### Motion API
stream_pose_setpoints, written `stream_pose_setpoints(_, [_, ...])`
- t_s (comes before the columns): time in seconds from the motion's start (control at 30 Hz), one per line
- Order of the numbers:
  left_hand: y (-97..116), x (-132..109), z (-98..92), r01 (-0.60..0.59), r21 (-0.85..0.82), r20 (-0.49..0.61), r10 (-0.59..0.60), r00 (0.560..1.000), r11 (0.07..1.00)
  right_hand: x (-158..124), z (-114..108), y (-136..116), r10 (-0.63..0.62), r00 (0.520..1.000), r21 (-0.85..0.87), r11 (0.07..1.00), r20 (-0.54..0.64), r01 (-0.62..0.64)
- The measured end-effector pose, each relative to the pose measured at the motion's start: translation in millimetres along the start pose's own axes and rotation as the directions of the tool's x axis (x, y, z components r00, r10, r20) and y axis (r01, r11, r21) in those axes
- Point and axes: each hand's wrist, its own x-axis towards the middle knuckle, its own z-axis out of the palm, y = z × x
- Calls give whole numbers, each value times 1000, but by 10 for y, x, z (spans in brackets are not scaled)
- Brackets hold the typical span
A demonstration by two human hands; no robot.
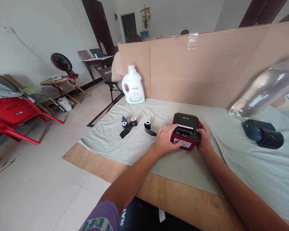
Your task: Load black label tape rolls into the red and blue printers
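Note:
A small black-and-red box that looks like a receipt printer [186,119] sits on the pale cloth, with a white strip at the slot in its top and a white label on its red front. My left hand [166,138] grips its left side, fingers on the top edge and thumb on the front by the label. Around the right side is my right hand [204,139], its thumb near the top corner. Left of the box lie small black rolls with white cores, one roll [147,124] trailing a dark strip close to my left hand, other rolls [130,123] farther left.
Behind stands a cardboard panel [188,70], with a white detergent jug [133,86] at its left end. A big clear plastic bottle [267,86] leans at the right, near a black device [263,133]. The table's bare wooden edge [188,195] runs in front.

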Motion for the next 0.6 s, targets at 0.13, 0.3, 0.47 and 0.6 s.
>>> stream_pose_setpoints(0.13, [-27, -17, 26, -21, -39, 1, 21, 1000, 999, -99, 32, 64, -15, 995, 58, 998, -103, 21])
stream_pose_setpoints(0.3, [-65, -52, 54, -26, -90, -41, 23, 999, 996, -93, -9, 155, -7, 995, 114, 993, -104, 19])
stream_pose_setpoints(0.47, [-56, -60, 23, -14, -105, -77, 6, 997, 994, -42, -60, 200, -26, 995, 82, 996, -96, 33])
stream_pose_setpoints(0.6, [-86, -69, 7, 12, -132, -72, -21, 997, 991, -6, -6, 164, 16, 994, 96, 995, -109, -6])
